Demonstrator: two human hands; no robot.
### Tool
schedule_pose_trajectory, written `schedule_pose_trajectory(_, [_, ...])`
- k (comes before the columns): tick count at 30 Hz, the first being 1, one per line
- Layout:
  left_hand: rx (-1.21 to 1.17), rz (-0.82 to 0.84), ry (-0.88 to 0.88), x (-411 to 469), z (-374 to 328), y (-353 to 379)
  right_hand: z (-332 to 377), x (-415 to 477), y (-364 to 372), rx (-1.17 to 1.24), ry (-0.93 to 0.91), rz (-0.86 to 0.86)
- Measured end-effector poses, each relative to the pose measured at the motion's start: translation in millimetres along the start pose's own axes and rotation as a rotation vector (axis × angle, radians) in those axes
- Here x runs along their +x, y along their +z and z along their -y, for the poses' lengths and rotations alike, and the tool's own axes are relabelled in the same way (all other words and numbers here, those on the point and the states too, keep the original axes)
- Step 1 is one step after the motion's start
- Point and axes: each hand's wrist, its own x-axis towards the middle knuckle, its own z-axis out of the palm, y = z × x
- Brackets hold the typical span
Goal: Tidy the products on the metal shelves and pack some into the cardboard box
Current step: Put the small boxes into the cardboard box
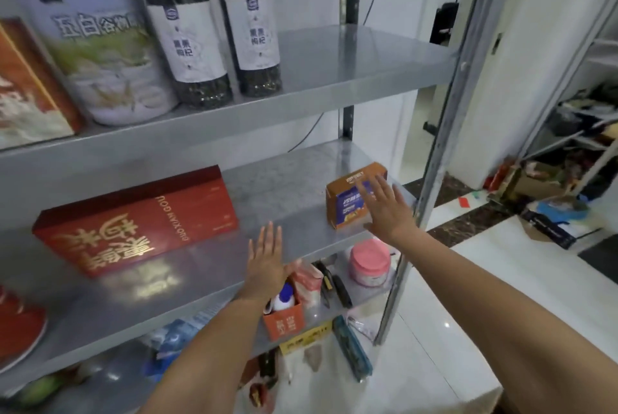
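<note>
Head view shows both bare arms stretched toward the middle shelf (284,203) of a metal rack, fingers spread and palms facing away. Right hand (384,204) is splayed wide over the front of a small orange box (347,203) that stands upright near the shelf's right end, close to the upright post (444,132); its fingertips overlap the box face, though whether they truly press on it cannot be told, and nothing is gripped. Left hand (266,263) hovers flat and empty over bare metal near the shelf's front edge, between the small box and a long red gift box (133,223) lying flat and angled to the left. On the shelf above, two dark jars (217,32) stand beside a large white tin (100,49); the shelf below holds a pink tub (369,263) and an orange carton (284,321) with bottles in it. No packing carton can be picked out for certain among the clutter on the floor at right. The step in hand looks like taking or straightening the small orange box. To do it well, the right fingers should wrap over the top and far side instead of pushing the face, since a push could tip the box backward or slide it toward the post; the idle left hand could steady its near side, then square it to the shelf edge or lift it straight out
</note>
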Motion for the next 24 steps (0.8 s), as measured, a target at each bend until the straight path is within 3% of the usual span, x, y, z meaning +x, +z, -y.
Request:
schedule_pose_trajectory(4, [0.042,0.068,0.076,27.0,18.2,-4.8,5.0,36.1,0.0,0.018,0.025,-0.080])
schedule_pose_trajectory(7, [0.027,0.086,0.161,43.3,25.9,-6.7,-0.1,58.7,-3.8,-0.005,0.044,-0.035])
schedule_pose_trajectory(10, [0.048,0.066,0.141,52.5,28.5,-0.8,0.3,74.8,-1.6,-0.018,0.052,0.072])
schedule_pose_trajectory(19, [0.072,0.014,0.154,53.3,32.2,10.5,4.3,73.5,-0.5,0.088,0.051,0.043])
schedule_pose_trajectory(22, [-0.007,0.038,0.160,50.6,29.7,1.6,14.0,62.7,-1.8,0.123,0.029,0.020])
schedule_pose_trajectory(24, [-0.192,0.069,0.203,45.6,20.4,-7.3,19.3,55.7,-3.1,0.130,0.016,-0.005])
